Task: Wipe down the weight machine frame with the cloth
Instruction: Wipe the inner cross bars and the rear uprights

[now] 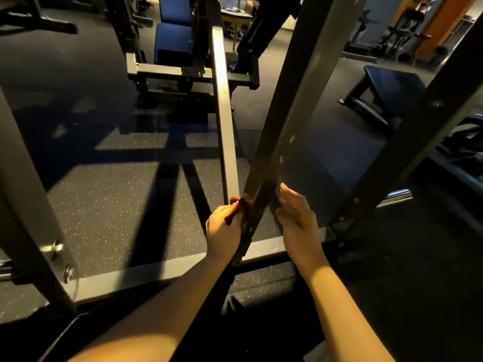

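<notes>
- Your left hand (pixel 224 227) is curled low against the slanted upright (pixel 287 113) of the weight machine frame. It pinches a small dark scrap, which looks to be the cloth (pixel 233 215), against the upright's near edge.
- Your right hand (pixel 295 215) is open, fingers straight, just beside the upright's other face. It holds nothing.
- Only a little of the cloth shows, so the pinch looks thin. A hard stroke could likely pull it free onto the floor (pixel 117 205).
- Bolt heads (pixel 281 160) stud the upright above your hands and could snag the cloth or scrape your knuckles on an upward pass.
- You are near the base bar (pixel 156 270), where the corner could catch your fingers.
- No container, bucket or bottle shows in view.
</notes>
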Available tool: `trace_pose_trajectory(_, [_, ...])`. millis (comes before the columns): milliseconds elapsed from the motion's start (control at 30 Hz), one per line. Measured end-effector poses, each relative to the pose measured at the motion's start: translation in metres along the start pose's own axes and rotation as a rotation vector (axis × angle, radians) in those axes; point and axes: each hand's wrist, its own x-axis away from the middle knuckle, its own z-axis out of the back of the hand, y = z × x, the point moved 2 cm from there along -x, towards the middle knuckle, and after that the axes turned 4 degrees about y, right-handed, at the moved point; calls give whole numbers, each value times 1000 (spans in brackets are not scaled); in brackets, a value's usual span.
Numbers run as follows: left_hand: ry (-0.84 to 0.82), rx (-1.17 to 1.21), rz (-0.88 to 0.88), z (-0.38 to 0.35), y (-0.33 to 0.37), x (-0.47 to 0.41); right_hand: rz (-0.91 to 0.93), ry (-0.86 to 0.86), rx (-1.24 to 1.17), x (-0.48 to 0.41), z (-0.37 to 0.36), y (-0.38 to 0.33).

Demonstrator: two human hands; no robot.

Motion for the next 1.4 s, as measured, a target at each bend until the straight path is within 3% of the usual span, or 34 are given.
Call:
trace_pose_trajectory(200, [-149, -274, 192, 12, -38, 19, -348, 53, -41, 29, 3, 55])
trace_pose_trajectory(333, [-268, 41, 448, 29, -45, 44, -716, 1, -109, 49, -6, 93])
trace_pose_trajectory(433, [-306, 166, 510, 36, -44, 51, -931, -79, -409, 68, -23, 120])
trace_pose_trajectory(533, [-314, 173, 577, 37, -50, 49, -913, -118, -602, 83, -33, 140])
trace_pose_trajectory(733, [-383, 146, 685, 26, -50, 50, -868, -119, -599, 84, -28, 152])
trace_pose_trajectory(900, [-537, 6, 534, 27, -56, 53, -864, -47, -543, 82, -25, 167])
trace_pose_trajectory(1000, [-413, -166, 431, 24, -69, 53, -908, 53, -544, 83, -29, 177])
trace_pose_trajectory(1100, [-395, -179, 484, 20, -80, 52, -956, 135, -551, 85, -35, 184])
trace_pose_trajectory(1200, [-409, -215, 528, 16, -91, 52, -1017, 101, -640, 84, -40, 189])
trace_pose_trajectory(1267, [-388, -298, 479, 16, -95, 49, -1006, 48, -610, 82, -43, 191])
trace_pose_trajectory(1400, [-341, -368, 419, 19, -101, 40, -973, 102, -520, 78, -48, 197])
